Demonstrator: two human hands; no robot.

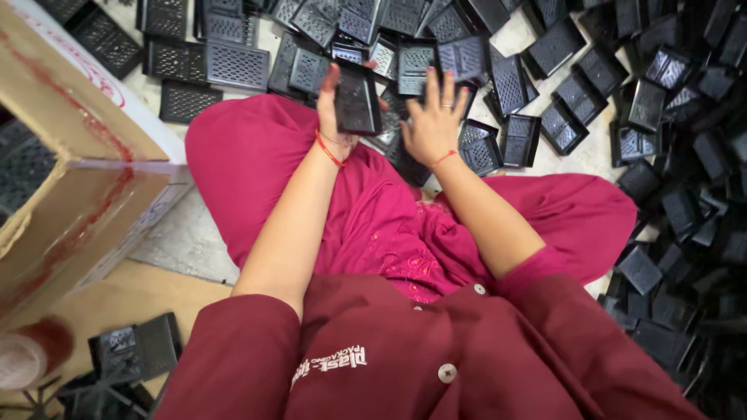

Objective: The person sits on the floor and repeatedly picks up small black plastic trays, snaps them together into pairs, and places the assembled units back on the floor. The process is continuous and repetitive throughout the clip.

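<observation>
I sit cross-legged on the floor in magenta clothes. My left hand (336,109) grips a small stack of black perforated plastic trays (357,99), held upright above my left knee. My right hand (434,118) reaches forward with fingers spread, palm down, over loose black trays (480,146) lying on the floor just past my legs. Whether it touches one I cannot tell. Both wrists carry a thin red thread.
Many black perforated trays (233,64) are scattered across the floor ahead and piled thickly at the right (685,202). An open cardboard box (70,179) stands at the left. Another black tray (134,348) lies at the lower left beside a tape roll (27,354).
</observation>
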